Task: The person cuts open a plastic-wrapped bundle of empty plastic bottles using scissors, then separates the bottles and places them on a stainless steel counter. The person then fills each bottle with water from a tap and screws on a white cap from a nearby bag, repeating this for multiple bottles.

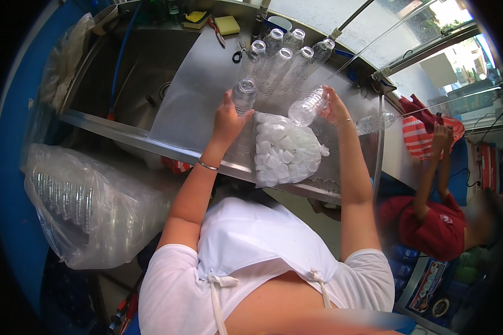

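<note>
My left hand (230, 116) is wrapped round a clear plastic bottle (244, 96), which stands upright with its uncapped mouth facing up. Closed round a second clear bottle (306, 107) is my right hand (335, 106); this bottle is tilted, its lower end toward the middle of the counter. Just below, at the counter's front edge, sits a clear bag of white bottle caps (285, 152). Several open, clear bottles (276, 70) stand grouped behind my hands. Past my right forearm, another clear bottle (374, 123) lies on its side.
A steel sink (134, 72) lies left of the metal counter (179, 111). Scissors (239, 53), red-handled pliers (217, 33) and a yellow sponge (227, 25) rest at the back. A large bag of bottles (89, 206) hangs low left. A person in red (436, 223) works at right.
</note>
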Demonstrator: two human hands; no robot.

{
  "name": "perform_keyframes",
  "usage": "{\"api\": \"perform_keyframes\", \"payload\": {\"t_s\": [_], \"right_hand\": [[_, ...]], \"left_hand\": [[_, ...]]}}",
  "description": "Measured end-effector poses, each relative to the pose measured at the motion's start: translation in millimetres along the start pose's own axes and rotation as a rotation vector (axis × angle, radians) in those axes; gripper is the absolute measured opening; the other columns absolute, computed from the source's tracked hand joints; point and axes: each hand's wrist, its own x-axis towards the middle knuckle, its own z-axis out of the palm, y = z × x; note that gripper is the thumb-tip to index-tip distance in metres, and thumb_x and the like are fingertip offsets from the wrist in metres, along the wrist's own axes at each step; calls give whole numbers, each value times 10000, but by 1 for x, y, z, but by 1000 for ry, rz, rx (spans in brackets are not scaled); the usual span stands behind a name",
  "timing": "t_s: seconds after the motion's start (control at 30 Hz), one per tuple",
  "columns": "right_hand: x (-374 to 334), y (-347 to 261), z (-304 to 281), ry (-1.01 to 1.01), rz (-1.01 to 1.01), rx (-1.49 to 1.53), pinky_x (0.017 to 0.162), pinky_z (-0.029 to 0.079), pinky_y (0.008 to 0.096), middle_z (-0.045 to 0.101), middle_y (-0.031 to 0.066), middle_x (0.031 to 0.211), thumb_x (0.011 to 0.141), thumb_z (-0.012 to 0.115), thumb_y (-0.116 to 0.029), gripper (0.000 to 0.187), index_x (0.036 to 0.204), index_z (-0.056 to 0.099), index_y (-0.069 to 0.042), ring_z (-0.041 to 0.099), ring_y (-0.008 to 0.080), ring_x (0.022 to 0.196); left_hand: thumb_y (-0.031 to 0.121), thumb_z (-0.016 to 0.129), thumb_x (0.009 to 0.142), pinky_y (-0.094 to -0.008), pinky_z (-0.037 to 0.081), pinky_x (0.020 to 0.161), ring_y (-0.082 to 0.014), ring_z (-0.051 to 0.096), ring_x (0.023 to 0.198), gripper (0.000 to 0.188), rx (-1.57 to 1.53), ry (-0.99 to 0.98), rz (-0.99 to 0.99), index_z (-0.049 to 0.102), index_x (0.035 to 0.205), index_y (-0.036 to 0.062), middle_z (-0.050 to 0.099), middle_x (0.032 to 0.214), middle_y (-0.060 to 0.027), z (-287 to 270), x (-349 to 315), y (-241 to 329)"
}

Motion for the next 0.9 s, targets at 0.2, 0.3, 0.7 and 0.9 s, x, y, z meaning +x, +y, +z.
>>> {"api": "perform_keyframes", "payload": {"t_s": [0.2,0.3,0.7,0.9], "right_hand": [[8,42,-24,-383,547,792,543,531,202,524,259,1022,910,591,-478,747,1345,415,102,568,190,742],[-1,27,-23,-570,524,936,639,559,244,477,257,1111,901,627,-431,803,1418,318,101,563,222,816],[-53,-54,10,-76,-200,-40,598,579,284,634,94,1037,855,748,-409,676,1329,478,-9,681,165,694],[-47,-27,51,504,-797,-994,683,569,329,544,167,1067,721,868,-353,755,1313,490,-75,692,213,757]], "left_hand": [[207,818,749,-461,517,857,-459,632,998,746,-10,36,41,363,1302,0,623,1112,-281,0,0,1],[202,816,750,-458,521,846,-447,640,992,733,-35,37,47,368,1301,21,632,1108,-262,-1,-1,3],[209,828,731,-450,529,829,-423,660,963,751,-29,68,6,377,1313,59,657,1073,-223,1,-5,7],[272,835,736,-438,536,806,-399,671,918,684,-97,173,89,448,1246,29,663,1038,-212,14,-6,0]]}}
